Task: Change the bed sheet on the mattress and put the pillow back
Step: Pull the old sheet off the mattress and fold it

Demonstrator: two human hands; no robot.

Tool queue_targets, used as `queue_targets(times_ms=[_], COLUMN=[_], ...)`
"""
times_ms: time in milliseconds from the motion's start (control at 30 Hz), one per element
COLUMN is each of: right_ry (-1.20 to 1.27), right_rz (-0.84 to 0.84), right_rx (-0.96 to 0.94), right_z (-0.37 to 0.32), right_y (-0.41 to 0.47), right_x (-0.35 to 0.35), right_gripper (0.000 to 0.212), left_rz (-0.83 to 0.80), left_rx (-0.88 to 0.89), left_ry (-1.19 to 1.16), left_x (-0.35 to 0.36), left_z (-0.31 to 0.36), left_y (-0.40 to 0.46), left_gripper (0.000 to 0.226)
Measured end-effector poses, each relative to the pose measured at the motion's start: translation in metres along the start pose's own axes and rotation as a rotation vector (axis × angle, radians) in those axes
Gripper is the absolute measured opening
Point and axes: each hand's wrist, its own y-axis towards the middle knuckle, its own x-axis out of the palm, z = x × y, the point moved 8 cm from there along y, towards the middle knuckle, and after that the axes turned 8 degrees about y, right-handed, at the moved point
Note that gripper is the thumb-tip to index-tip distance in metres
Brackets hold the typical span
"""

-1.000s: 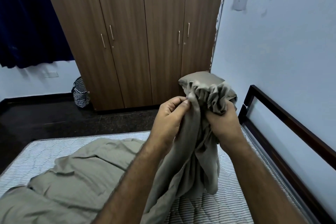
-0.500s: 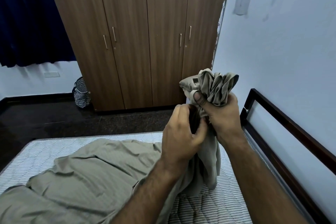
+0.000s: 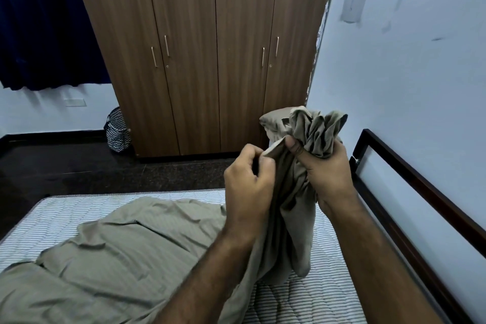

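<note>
Sheet point(image 3: 126, 252) olive-grey, crumpled, bunched in both hands.

My two forearms come into view bare from about six o'clock, with no sleeve, watch or band on either as far as the frame reaches. My left hand point(image 3: 247, 184) and my right hand point(image 3: 326, 171) carry no rings that I can make out, though several fingers are hidden. Both forearms are covered in short hair, and my right thumbnail looks trimmed short.
</note>
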Motion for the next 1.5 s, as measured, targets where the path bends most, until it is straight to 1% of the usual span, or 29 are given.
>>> queue_targets(times_ms=[67,100,133,167,233,300,367,400,433,467,533,567,633,700,767,800,833,900,967,1033,1067,1133,1200,1233,1267,1300,1367,1467,1500], right_ry=[-0.086,-0.143,-0.196,-0.226,-0.217,-0.19,-0.18,-0.176,-0.182,-0.207,-0.281,-0.29,-0.27,-0.253,-0.214,-0.201,-0.2,-0.195,-0.198,-0.291,-0.366,-0.447,-0.387,-0.343,-0.322,-0.3,-0.245,-0.199,-0.204], right_rz=[0.019,0.003,-0.027,-0.07,-0.197,-0.344,-0.45,-0.487,-0.512,-0.515,-0.435,-0.381,-0.236,-0.055,0.073,0.119,0.142,0.12,0.075,0.021,-0.018,-0.15,-0.409,-0.544,-0.644,-0.702,-0.69,-0.48,-0.413], right_rx=[-0.001,-0.002,0.002,0.011,0.054,0.113,0.156,0.148,0.116,0.068,-0.016,-0.048,-0.078,-0.103,-0.105,-0.101,-0.096,-0.106,-0.123,-0.176,-0.205,-0.213,-0.16,-0.092,-0.012,0.06,0.081,-0.004,-0.027], right_z=[0.006,0.008,0.01,0.012,0.021,0.032,0.041,0.042,0.041,0.038,0.031,0.028,0.022,0.015,0.013,0.011,0.009,0.007,0.008,0.007,0.008,0.016,0.024,0.029,0.033,0.038,0.04,0.032,0.03], right_y=[0.001,0.0,-0.001,-0.003,-0.007,-0.015,-0.022,-0.024,-0.026,-0.026,-0.02,-0.017,-0.01,-0.002,0.006,0.008,0.009,0.012,0.013,0.012,0.012,0.009,-0.003,-0.013,-0.024,-0.032,-0.037,-0.024,-0.019], right_x=[-0.004,-0.003,0.001,0.005,0.015,0.025,0.034,0.04,0.045,0.049,0.05,0.048,0.04,0.027,0.016,0.014,0.014,0.019,0.024,0.026,0.028,0.033,0.046,0.054,0.061,0.064,0.067,0.058,0.052], right_gripper=[0.019,0.019,0.023,0.029,0.043,0.057,0.075,0.077,0.071,0.058,0.026,0.017,0.023,0.025,0.015,0.013,0.021,0.029,0.018,0.011,0.01,0.02,0.042,0.049,0.05,0.045,0.037,0.03,0.027], left_rz=[-0.02,-0.073,-0.137,-0.209,-0.32,-0.351,-0.358,-0.374,-0.396,-0.412,-0.408,-0.393,-0.37,-0.396,-0.475,-0.497,-0.488,-0.371,-0.227,-0.129,-0.125,-0.22,-0.325,-0.356,-0.377,-0.383,-0.365,-0.343,-0.32], left_rx=[-0.206,-0.303,-0.356,-0.35,-0.202,-0.069,-0.052,-0.052,-0.064,-0.081,-0.086,-0.07,-0.035,-0.043,-0.067,-0.065,-0.049,0.04,0.088,0.013,-0.014,-0.024,-0.024,-0.026,-0.026,-0.021,-0.005,0.025,0.068], left_ry=[-0.257,-0.443,-0.571,-0.639,-0.532,-0.393,-0.353,-0.36,-0.385,-0.408,-0.426,-0.411,-0.306,-0.119,0.038,0.102,0.153,0.203,0.151,0.007,-0.059,-0.18,-0.281,-0.309,-0.322,-0.314,-0.295,-0.258,-0.198], left_x=[-0.001,0.002,0.005,0.006,0.001,-0.006,-0.012,-0.014,-0.015,-0.016,-0.02,-0.024,-0.03,-0.029,-0.021,-0.017,-0.015,-0.019,-0.029,-0.042,-0.044,-0.041,-0.036,-0.035,-0.033,-0.032,-0.03,-0.027,-0.027], left_z=[-0.006,-0.005,-0.003,0.0,0.009,0.011,0.011,0.012,0.013,0.013,0.012,0.011,0.004,-0.011,-0.026,-0.031,-0.033,-0.028,-0.019,-0.018,-0.017,-0.011,-0.004,-0.002,0.0,0.001,0.003,0.006,0.006], left_y=[0.003,0.004,0.005,0.007,0.012,0.018,0.021,0.02,0.02,0.019,0.018,0.02,0.023,0.021,0.013,0.009,0.006,0.005,0.006,0.012,0.016,0.021,0.022,0.021,0.021,0.02,0.022,0.023,0.023], left_gripper=[0.026,0.027,0.028,0.03,0.029,0.029,0.025,0.024,0.024,0.024,0.025,0.022,0.018,0.025,0.017,0.012,0.009,0.004,0.01,0.021,0.024,0.024,0.02,0.017,0.016,0.016,0.014,0.017,0.016])
